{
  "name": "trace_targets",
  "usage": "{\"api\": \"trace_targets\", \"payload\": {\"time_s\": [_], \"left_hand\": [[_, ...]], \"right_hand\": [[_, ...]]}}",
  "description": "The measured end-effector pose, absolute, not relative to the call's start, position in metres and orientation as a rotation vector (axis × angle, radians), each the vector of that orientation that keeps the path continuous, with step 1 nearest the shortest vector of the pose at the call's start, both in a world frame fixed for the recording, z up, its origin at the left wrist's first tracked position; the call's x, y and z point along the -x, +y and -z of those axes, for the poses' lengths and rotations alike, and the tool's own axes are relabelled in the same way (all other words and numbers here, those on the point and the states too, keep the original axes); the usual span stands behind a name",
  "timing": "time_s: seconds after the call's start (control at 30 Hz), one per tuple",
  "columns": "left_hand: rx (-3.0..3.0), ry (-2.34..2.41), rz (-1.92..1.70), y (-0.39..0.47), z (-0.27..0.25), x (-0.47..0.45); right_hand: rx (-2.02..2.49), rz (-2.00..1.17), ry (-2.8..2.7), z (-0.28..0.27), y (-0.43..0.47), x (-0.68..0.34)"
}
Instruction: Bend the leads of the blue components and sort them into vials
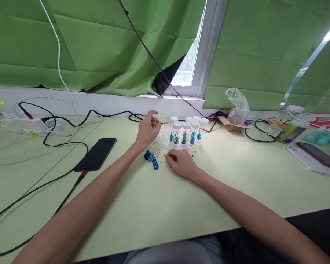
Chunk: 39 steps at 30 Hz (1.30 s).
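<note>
My left hand (148,128) is raised over the table beside some clear tubes (165,118), its fingers curved and apart with nothing visible in them. Resting on the table, my right hand (181,163) has its fingers curled together; whatever they may hold is too small or hidden. Between the hands lies a little heap of blue metallic parts (153,161) with a black piece and thin silver wire-like bits. Tiny specks are scattered near my right fingertips. Just behind that hand stand several clear vials with white caps (186,125), with blue or green pieces inside.
A black phone (96,154) lies to the left, with black cables running around it. A white power strip (27,124) sits at the far left. Toward the back right are a cardboard box (231,125) with a plastic bag (238,104), a clear jar and more phones (317,154).
</note>
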State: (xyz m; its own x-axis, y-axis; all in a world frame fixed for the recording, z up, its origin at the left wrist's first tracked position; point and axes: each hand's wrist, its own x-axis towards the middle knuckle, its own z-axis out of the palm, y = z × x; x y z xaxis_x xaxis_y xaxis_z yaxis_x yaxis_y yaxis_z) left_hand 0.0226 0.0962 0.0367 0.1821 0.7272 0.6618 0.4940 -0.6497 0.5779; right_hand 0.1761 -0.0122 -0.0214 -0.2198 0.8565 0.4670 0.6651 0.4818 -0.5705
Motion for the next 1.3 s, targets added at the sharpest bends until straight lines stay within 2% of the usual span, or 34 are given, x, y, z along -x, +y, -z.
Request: {"api": "trace_targets", "payload": {"time_s": [0.33, 0.9, 1.07, 1.3], "left_hand": [[-2.586, 1.232, -1.255, 0.11, -0.041, -0.027], [-2.581, 1.269, -1.159, 0.112, -0.056, -0.026], [-2.595, 1.247, -1.324, 0.099, -0.067, -0.021], [-2.722, 0.914, -1.838, 0.037, -0.08, -0.018]], "right_hand": [[1.258, -0.335, -1.956, 0.023, -0.012, -0.174], [1.219, -0.324, -1.974, 0.025, -0.012, -0.174], [1.19, -0.331, -1.948, 0.026, -0.012, -0.175], [1.039, -0.222, -1.631, 0.014, -0.019, -0.173]]}}
